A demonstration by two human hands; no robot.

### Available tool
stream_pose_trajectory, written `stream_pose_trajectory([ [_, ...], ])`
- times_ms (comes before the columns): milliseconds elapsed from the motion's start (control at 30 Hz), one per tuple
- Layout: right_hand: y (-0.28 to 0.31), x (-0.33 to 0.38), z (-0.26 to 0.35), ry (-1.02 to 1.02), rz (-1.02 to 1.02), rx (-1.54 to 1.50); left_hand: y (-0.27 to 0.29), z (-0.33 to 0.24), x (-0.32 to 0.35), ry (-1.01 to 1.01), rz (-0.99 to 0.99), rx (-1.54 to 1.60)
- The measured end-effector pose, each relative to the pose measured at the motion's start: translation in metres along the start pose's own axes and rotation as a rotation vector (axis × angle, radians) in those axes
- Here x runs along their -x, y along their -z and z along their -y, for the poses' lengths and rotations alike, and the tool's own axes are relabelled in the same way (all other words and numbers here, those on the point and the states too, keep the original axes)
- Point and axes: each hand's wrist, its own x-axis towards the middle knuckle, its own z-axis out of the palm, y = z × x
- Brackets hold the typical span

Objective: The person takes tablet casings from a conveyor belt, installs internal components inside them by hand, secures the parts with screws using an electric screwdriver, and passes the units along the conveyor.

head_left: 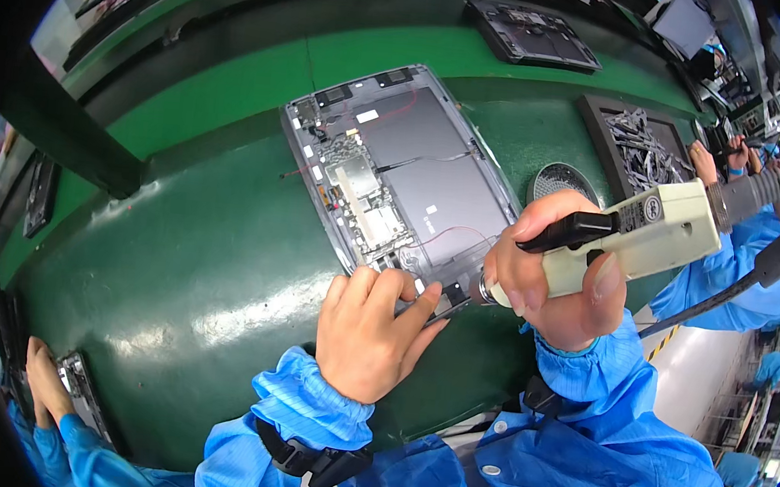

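An opened tablet (433,173) lies slanted on the green table, its circuit board (358,185), thin wires and grey inner panels bare. My left hand (363,334) is closed at its near edge, fingers bent over the frame and thumb along the outside. In my right hand (555,267) is a cream electric screwdriver (666,221) with a black lever, fingers wrapped round its body. The screwdriver's tip end points at the tablet's near right corner, close to my left fingertips. Whether the bit touches a screw is hidden.
Right of the tablet stand a round dish (562,180) and a dark tray (603,142) of loose grey strips. Another opened device (533,38) sits at the back. A green post (75,128) rises at left. Co-workers' hands (44,385) show at left and far right.
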Motion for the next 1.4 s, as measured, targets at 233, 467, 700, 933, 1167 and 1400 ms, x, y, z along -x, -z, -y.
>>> stream_pose_trajectory([
  [233, 0.003, 0.001, -0.010, 0.051, 0.028, 0.035, -0.004, 0.002, 0.005, 0.008, 0.001, 0.011],
  [467, -0.007, 0.003, -0.007, -0.076, 0.024, 0.228, 0.001, 0.004, 0.006, -0.006, 0.014, 0.013],
  [700, 0.001, 0.000, -0.005, -0.067, 0.014, 0.013, -0.008, -0.001, -0.004, -0.095, 0.039, -0.054],
  [933, 0.051, -0.015, 0.034, 0.231, -0.357, -0.034, -0.002, -0.014, -0.002, 0.049, 0.092, -0.058],
  [1167, 0.095, -0.019, 0.027, 0.123, -0.561, 0.150, -0.003, -0.011, -0.001, 0.033, 0.143, -0.060],
  [1400, 0.093, -0.020, 0.021, 0.086, -0.540, 0.131, -0.001, -0.010, 0.003, 0.063, 0.157, -0.061],
])
